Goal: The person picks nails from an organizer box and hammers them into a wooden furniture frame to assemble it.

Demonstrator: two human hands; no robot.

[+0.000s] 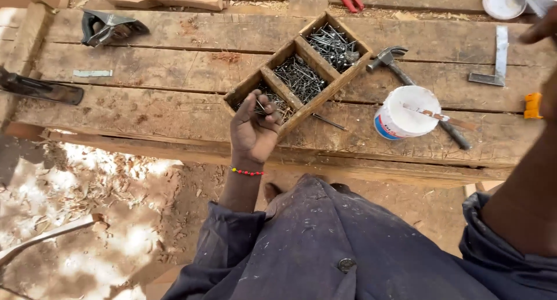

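Nearest is 1 dark blue work coat (325, 248), its sleeves rolled above both forearms; 1 bead bracelet (248, 172), red with a yellow bead, circles the left wrist; the left hand (253, 127) is raised palm up at the near edge of the workbench (145, 102), fingers curled around a few thin nails (259, 107), just in front of the near compartment of 1 wooden tray (299, 68); the tray has 3 compartments in a diagonal row, each holding a heap of dark nails; 1 loose nail (329, 122) lies on the bench just right of the tray; the right hand (539, 30) shows only at the far right edge, and whether it is open or closed cannot be told; right of the tray sits 1 white tub (403, 111) with 1 flat blade (438, 115) across its top, and 1 claw hammer (400, 68) lies behind it; farther right lie 1 steel try square (496, 59) and 1 yellow object (532, 105); at far left rest 2 hand planes (107, 26).
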